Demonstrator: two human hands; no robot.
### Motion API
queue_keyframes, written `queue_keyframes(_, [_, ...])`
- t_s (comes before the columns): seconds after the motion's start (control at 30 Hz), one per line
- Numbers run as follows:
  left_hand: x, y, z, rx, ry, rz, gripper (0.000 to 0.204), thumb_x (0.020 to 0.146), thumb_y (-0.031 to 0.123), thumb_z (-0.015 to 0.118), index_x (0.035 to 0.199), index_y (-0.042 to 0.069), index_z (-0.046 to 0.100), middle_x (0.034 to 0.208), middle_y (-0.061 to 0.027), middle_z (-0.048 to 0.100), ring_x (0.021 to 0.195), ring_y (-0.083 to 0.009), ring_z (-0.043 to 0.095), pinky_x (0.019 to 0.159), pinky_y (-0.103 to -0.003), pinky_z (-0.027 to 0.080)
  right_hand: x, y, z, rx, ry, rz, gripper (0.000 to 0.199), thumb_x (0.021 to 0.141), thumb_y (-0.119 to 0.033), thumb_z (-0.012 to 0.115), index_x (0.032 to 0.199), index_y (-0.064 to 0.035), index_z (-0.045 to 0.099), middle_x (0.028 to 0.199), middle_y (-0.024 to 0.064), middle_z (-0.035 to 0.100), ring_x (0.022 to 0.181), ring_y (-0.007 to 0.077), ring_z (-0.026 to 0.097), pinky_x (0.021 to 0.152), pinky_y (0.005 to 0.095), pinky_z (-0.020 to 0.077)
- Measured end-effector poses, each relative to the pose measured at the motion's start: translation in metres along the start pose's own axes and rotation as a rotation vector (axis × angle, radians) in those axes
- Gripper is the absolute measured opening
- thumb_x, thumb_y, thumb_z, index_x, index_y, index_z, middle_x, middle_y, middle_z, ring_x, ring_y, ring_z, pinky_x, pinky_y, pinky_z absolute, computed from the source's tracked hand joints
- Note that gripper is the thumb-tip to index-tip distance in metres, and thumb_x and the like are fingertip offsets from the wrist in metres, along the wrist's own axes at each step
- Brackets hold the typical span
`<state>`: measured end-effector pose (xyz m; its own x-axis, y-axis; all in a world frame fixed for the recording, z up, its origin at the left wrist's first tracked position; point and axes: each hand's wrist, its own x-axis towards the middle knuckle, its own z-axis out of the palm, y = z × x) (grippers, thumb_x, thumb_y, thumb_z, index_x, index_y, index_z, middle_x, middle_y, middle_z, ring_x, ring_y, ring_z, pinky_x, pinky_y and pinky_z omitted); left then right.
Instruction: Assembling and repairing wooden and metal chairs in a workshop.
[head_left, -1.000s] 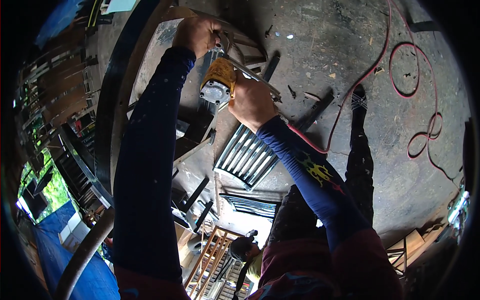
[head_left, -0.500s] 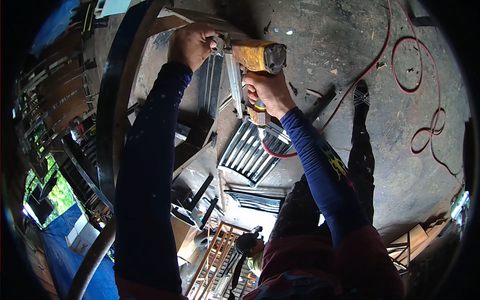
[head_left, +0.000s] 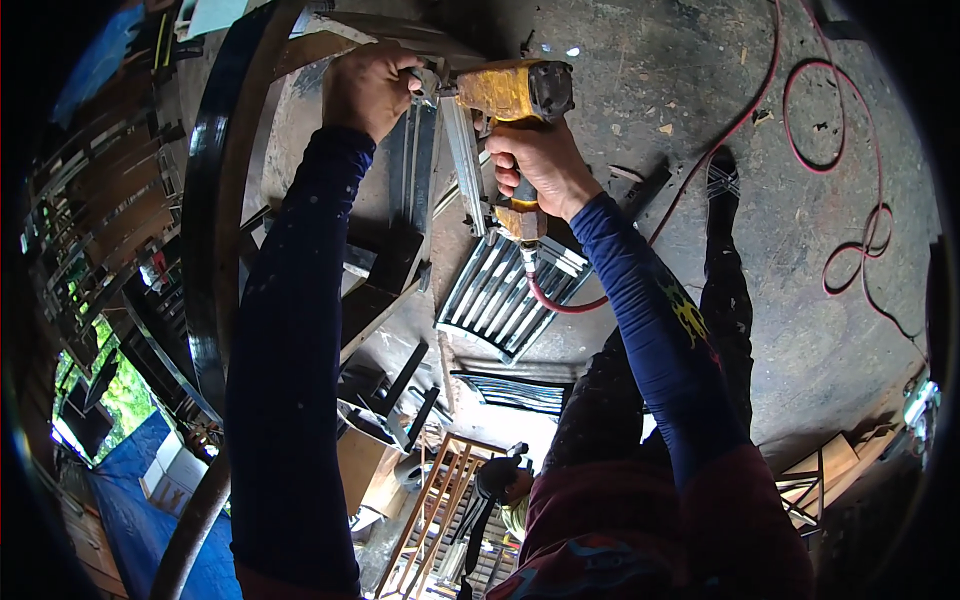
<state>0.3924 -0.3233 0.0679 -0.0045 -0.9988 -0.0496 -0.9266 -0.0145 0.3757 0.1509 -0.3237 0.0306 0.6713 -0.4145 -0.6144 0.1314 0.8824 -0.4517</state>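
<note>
My right hand (head_left: 535, 165) is wrapped round the handle of a yellow and black air nail gun (head_left: 500, 92). Its body lies sideways, with the nose to the left and the long metal magazine (head_left: 462, 165) running down toward me. A red air hose (head_left: 565, 306) joins the base of the handle. At the metal nose, the fingers of my left hand (head_left: 368, 92) are closed on a small metal part of the gun; the fingertips are partly hidden. Just beyond and left of that hand is a wooden frame (head_left: 330, 50).
A dark curved wooden piece (head_left: 210, 220) rises at the left. Black slatted panels (head_left: 515, 300) lie on the floor below the gun. The red hose loops over the concrete floor (head_left: 740, 330) at right. Behind, another person (head_left: 495, 480) is near a slatted wooden frame (head_left: 430, 520).
Both hands and the nail gun have shifted slightly up in the picture, my left hand also a little left. My grip on the gun looks the same.
</note>
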Motion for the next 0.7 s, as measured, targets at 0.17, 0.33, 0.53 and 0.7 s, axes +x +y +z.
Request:
queue_keyframes(0.17, [0.0000, 0.0015, 0.0001, 0.021, 0.006, -0.012, 0.018, 0.076, 0.003, 0.076, 0.094, 0.003, 0.073, 0.091, -0.0089, 0.073, 0.081, -0.0202, 0.069, 0.076, -0.030, 0.056, -0.0016, -0.0017, -0.0002, -0.006, -0.028, -0.020, 0.021, 0.082, -0.003, 0.063, 0.103, -0.0001, 0.060, 0.062, -0.0012, 0.049, 0.047, 0.0091, 0.043, 0.046, 0.0282, 0.0398])
queue_keyframes(0.33, [0.0002, 0.0047, -0.0012, 0.045, 0.033, 0.018, 0.018, 0.076, 0.004, 0.076, 0.094, 0.004, 0.073, 0.092, -0.0085, 0.073, 0.081, -0.0203, 0.069, 0.077, -0.030, 0.056, -0.0025, -0.0001, -0.0012, 0.005, -0.027, 0.016, 0.025, 0.084, -0.005, 0.064, 0.108, 0.0006, 0.061, 0.062, -0.0012, 0.049, 0.048, 0.0089, 0.042, 0.046, 0.0282, 0.0396])
queue_keyframes(0.53, [-0.0003, 0.0016, 0.0003, 0.030, 0.029, 0.000, 0.019, 0.076, 0.004, 0.076, 0.095, 0.004, 0.073, 0.092, -0.0083, 0.073, 0.081, -0.0195, 0.070, 0.077, -0.030, 0.056, 0.0017, -0.0035, -0.0076, -0.023, -0.037, 0.066, 0.029, 0.086, -0.007, 0.062, 0.113, 0.0008, 0.061, 0.063, -0.0015, 0.049, 0.048, 0.0089, 0.042, 0.047, 0.0288, 0.0395])
queue_keyframes(0.7, [-0.0017, -0.0045, 0.0052, -0.010, 0.007, -0.040, 0.019, 0.075, 0.001, 0.076, 0.094, 0.003, 0.072, 0.091, -0.0088, 0.073, 0.080, -0.0172, 0.070, 0.076, -0.029, 0.056, 0.0065, -0.0034, -0.0066, -0.058, -0.041, 0.086, 0.027, 0.086, -0.007, 0.062, 0.111, 0.0016, 0.061, 0.063, -0.0014, 0.048, 0.048, 0.0080, 0.041, 0.047, 0.0277, 0.0387])
